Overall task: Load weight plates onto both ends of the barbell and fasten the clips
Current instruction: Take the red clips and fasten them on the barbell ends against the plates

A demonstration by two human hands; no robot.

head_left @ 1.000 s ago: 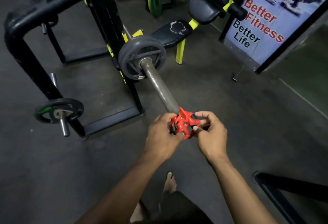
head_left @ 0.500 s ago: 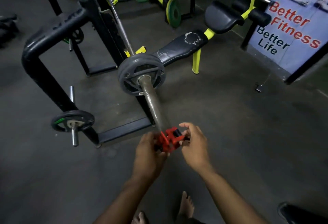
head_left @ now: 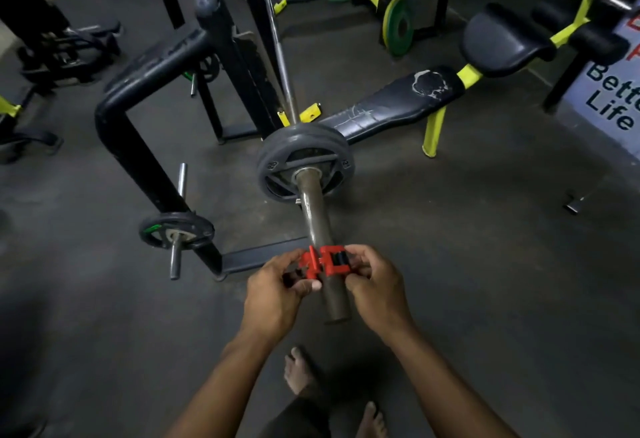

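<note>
The barbell (head_left: 313, 215) rests on the black rack, its near sleeve pointing at me. A dark grey weight plate (head_left: 304, 165) sits at the inner end of that sleeve. A red clip (head_left: 322, 262) is around the sleeve, a short way in from its tip and well apart from the plate. My left hand (head_left: 277, 293) pinches the clip's left side. My right hand (head_left: 375, 290) grips its right side at the black lever. The bar's far end is hidden behind the rack.
A black rack frame (head_left: 138, 118) stands at the left with a small plate (head_left: 176, 231) on a storage peg. A black bench (head_left: 391, 105) with yellow legs lies behind the plate. A green and yellow plate (head_left: 398, 27) stands farther back. My bare feet (head_left: 301, 371) are below the sleeve tip.
The clip has slid from the sleeve's tip onto the sleeve, so the bare tip now shows behind my hands. The view has tilted and shifted, and my hands sit farther right in the frame.
</note>
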